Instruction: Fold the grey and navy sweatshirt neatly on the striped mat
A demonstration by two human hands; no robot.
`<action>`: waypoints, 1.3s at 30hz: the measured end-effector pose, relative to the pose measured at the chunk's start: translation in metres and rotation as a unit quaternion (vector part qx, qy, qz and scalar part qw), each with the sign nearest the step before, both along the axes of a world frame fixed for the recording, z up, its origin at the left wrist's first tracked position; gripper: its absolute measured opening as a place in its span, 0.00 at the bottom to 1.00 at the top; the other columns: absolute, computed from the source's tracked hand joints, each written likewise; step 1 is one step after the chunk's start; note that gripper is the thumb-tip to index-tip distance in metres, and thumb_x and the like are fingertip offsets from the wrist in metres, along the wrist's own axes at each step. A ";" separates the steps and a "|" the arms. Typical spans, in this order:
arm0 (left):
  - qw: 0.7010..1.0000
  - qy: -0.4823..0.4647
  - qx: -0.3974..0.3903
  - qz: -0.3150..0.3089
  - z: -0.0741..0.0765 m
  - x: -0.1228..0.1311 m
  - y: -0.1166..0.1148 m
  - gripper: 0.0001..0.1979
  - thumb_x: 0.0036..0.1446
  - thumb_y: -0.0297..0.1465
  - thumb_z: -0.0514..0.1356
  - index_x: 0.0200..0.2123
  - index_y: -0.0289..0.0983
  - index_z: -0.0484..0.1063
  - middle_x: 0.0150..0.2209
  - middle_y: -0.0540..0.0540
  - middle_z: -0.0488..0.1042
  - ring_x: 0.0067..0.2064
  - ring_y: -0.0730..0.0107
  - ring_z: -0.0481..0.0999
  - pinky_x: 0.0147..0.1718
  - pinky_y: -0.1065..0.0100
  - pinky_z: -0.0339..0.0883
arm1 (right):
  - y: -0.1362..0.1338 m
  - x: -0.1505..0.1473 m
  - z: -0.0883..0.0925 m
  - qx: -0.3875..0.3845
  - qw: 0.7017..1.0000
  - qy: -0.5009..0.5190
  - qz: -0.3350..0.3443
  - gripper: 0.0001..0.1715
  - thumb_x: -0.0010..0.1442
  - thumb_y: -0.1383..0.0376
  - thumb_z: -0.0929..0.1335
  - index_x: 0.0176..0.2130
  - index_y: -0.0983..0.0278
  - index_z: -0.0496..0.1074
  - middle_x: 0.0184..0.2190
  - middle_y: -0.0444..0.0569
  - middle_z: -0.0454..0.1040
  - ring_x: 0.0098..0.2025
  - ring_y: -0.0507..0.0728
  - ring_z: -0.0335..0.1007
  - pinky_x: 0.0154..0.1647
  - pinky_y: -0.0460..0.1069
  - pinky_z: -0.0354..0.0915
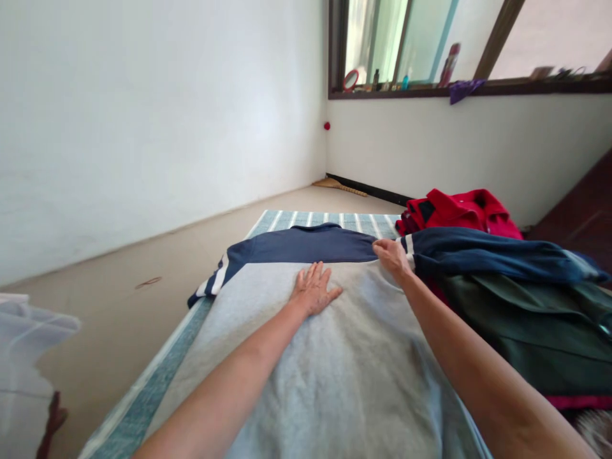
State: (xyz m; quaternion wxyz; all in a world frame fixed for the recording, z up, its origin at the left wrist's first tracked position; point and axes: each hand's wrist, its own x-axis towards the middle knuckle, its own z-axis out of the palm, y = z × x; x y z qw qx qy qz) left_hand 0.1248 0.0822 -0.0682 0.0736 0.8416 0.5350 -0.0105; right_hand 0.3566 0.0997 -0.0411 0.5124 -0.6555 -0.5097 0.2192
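A grey and navy jacket (287, 344) lies spread with its back up on a blue-and-white striped cloth (186, 347). Its navy collar and shoulders point away from me, and white stripes mark the sleeves. My left hand (314, 290) rests flat on the grey back just below the navy yoke, fingers spread. At the right shoulder seam, my right hand (392, 255) has its fingers closed on the jacket fabric. The right sleeve (482, 252) stretches out over other clothes, while the left sleeve hangs over the cloth's left edge.
Red folded clothes (468, 213) and a dark green garment (521, 325) are piled at right. A broom (339, 185) lies by the far wall. Small items stand on the window sill (406, 92). At lower left is a white item (29, 357).
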 end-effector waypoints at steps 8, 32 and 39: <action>0.998 -0.012 0.061 -0.025 0.017 0.025 -0.044 0.28 0.62 0.43 0.46 0.61 0.35 0.56 0.66 0.35 0.49 0.67 0.55 0.43 0.61 0.46 0.40 | -0.131 -0.018 -0.020 -0.020 0.948 -0.279 0.154 0.21 0.57 0.58 0.66 0.49 0.64 0.69 0.49 0.55 0.70 0.52 0.61 0.64 0.55 0.55 0.59; 0.980 -0.024 -0.073 -0.185 0.013 0.048 -0.177 0.35 0.61 0.50 0.41 0.66 0.36 0.47 0.68 0.41 0.41 0.68 0.60 0.36 0.63 0.48 0.34 | -0.218 -0.007 -0.040 -0.108 0.884 -0.440 0.117 0.29 0.66 0.54 0.56 0.57 0.68 0.63 0.60 0.59 0.61 0.63 0.63 0.52 0.62 0.56 0.51; 0.980 -0.026 -0.069 -0.187 0.017 0.045 -0.180 0.35 0.62 0.49 0.42 0.65 0.34 0.47 0.68 0.40 0.41 0.68 0.59 0.36 0.63 0.48 0.34 | -0.217 -0.007 -0.045 -0.113 0.885 -0.436 0.121 0.30 0.65 0.53 0.56 0.58 0.69 0.62 0.61 0.60 0.59 0.63 0.64 0.51 0.61 0.58 0.51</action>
